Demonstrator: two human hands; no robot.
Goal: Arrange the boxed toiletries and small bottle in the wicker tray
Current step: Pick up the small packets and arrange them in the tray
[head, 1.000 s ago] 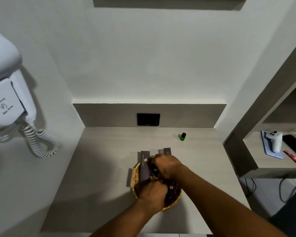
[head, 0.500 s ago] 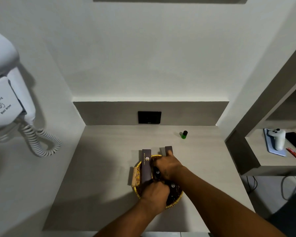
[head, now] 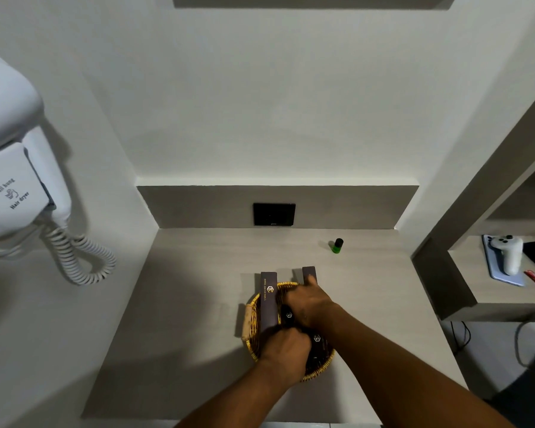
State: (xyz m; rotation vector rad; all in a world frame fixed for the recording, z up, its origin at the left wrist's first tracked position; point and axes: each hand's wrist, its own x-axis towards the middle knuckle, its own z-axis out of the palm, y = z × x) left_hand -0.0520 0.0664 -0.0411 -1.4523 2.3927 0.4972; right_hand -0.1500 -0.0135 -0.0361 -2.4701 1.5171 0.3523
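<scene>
Both hands work in the wicker tray [head: 250, 322]; left hand [head: 283, 353] grips the long box [head: 268, 299], right hand [head: 306, 301] grip unclear; the green bottle [head: 337, 245], far right, probably comes next.

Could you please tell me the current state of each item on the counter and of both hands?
Wicker tray: on the counter, holding dark boxes.
Tall box: upright, leaning at the tray's left side.
Second box: upright at the far rim, mostly hidden.
Green bottle: upright, capped, outside the tray.
Left hand: gripping the tall box's base.
Right hand: on the boxes.
</scene>
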